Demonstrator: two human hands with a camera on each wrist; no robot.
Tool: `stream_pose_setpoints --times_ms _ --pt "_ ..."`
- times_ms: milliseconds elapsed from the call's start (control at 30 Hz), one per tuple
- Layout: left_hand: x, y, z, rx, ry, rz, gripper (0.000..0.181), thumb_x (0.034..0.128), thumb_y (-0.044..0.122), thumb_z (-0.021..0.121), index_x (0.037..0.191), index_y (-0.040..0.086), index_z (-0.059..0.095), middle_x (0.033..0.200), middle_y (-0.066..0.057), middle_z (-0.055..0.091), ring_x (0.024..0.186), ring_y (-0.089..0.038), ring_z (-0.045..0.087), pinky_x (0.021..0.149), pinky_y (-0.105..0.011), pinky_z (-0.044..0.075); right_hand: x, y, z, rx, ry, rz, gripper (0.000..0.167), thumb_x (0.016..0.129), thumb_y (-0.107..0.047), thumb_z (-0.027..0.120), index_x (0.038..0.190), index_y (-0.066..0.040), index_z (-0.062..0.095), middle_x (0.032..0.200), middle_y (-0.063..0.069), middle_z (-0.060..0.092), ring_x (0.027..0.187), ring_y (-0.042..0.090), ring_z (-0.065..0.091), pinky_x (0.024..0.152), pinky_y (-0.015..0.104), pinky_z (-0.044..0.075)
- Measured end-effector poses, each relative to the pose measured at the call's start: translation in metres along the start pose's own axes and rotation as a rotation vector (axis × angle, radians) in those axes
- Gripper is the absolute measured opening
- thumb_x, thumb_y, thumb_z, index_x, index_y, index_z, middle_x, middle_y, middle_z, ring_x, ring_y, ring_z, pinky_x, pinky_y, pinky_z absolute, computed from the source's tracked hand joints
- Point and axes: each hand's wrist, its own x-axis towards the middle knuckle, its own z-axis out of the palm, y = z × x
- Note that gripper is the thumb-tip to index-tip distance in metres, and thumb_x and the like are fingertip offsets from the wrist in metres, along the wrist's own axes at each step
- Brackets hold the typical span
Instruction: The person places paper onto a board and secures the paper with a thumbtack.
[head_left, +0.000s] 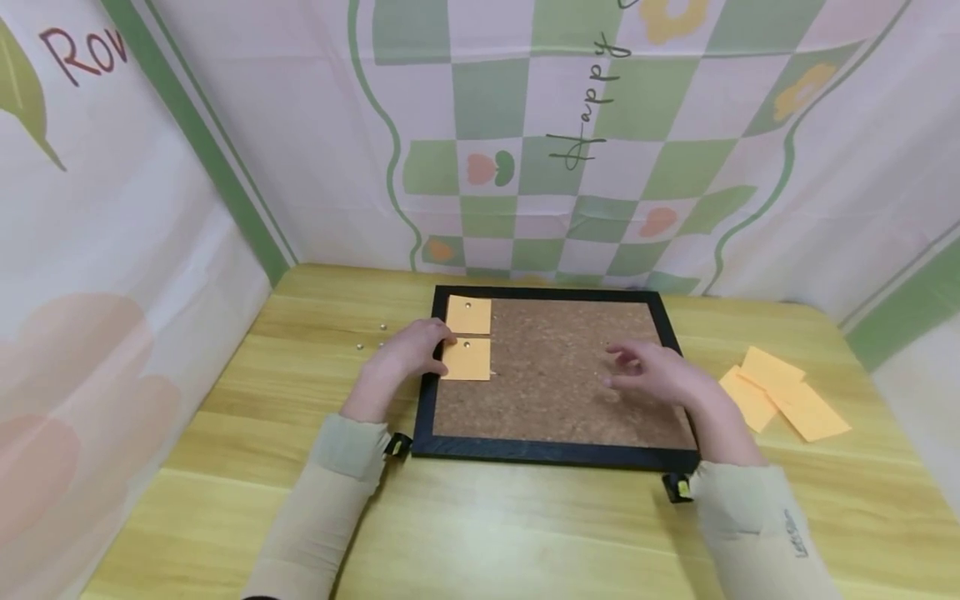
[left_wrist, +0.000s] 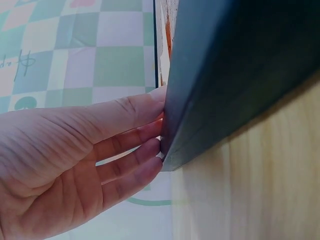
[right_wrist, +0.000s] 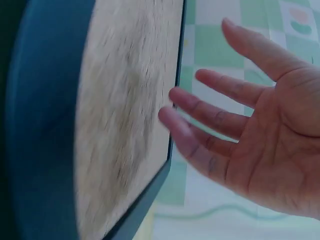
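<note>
A cork board in a black frame lies flat on the wooden table. Two orange paper notes stand one above the other at its left side; the upper note and the lower note each carry a small silver pin near the top. My left hand rests at the frame's left edge, fingertips at the lower note's left border. In the left wrist view its fairly straight fingers touch the frame. Above the board's right part hovers my right hand, fingers spread and loosely bent, holding nothing.
Several loose orange notes overlap on the table right of the board. A few small silver pins lie to its left, near my left hand. Patterned cloth hangs behind the table and along both sides.
</note>
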Motion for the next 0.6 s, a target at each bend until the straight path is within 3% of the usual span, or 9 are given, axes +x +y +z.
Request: stream_pose_setpoints --times_ms 300,600 --pt "0.000 0.002 0.001 -0.010 0.003 -0.003 0.055 0.0920 0.022 0.073 0.142 0.009 0.054 0.154 -0.013 0.045 0.143 -0.032 0.041 0.120 -0.043 0.036 -0.030 0.045 -0.009 -0.038 0.048 0.046 0.063 0.097 -0.030 0.066 0.140 0.011 0.045 0.130 0.035 0.057 0.115 0.050 0.058 0.089 0.056 0.053" --pt "-0.001 -0.001 0.002 -0.011 0.013 0.005 0.055 0.0914 0.022 0.074 0.141 0.008 0.055 0.152 -0.014 0.047 0.142 -0.032 0.042 0.120 -0.043 0.035 -0.051 0.086 -0.032 -0.072 0.078 0.223 0.071 0.102 -0.043 0.053 0.140 0.015 0.040 0.129 0.040 0.055 0.110 0.057 0.058 0.085 0.058 0.053"
